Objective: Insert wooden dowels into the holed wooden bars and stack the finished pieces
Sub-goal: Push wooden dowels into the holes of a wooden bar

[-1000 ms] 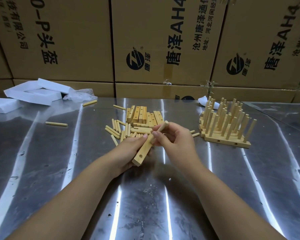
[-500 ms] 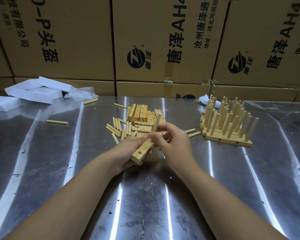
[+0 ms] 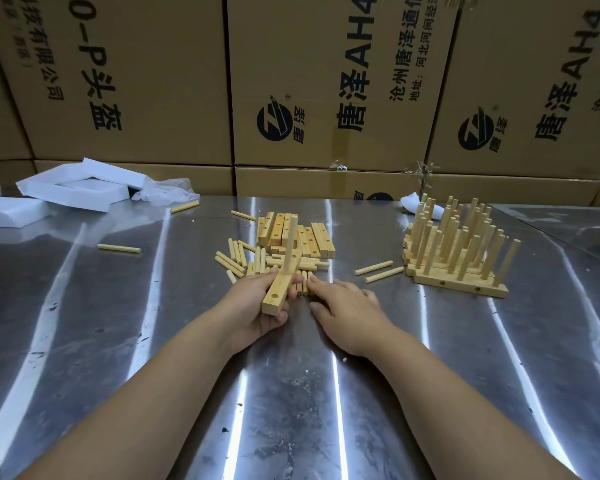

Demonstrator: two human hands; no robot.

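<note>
Bare steel table (image 3: pixel 326 393) lies open nearer than the loose dowel pile (image 3: pixel 253 259). Left hand (image 3: pixel 257 306) grips a holed bar (image 3: pixel 281 282) with one upright dowel (image 3: pixel 290 242); right hand (image 3: pixel 350 310) rests flat, fingers spread, touching the pile's near edge.

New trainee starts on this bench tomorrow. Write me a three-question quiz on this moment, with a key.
1. True or false: the wooden bar in the left hand already has one dowel standing in it.
2. Which side of the metal table holds the stack of finished pieces? A) the person's left B) the person's right C) the near edge
3. Fill in: the right hand holds nothing and reaches toward the loose ______ lying on the table.

Key: 1 true; 2 B; 3 dowels.
</note>
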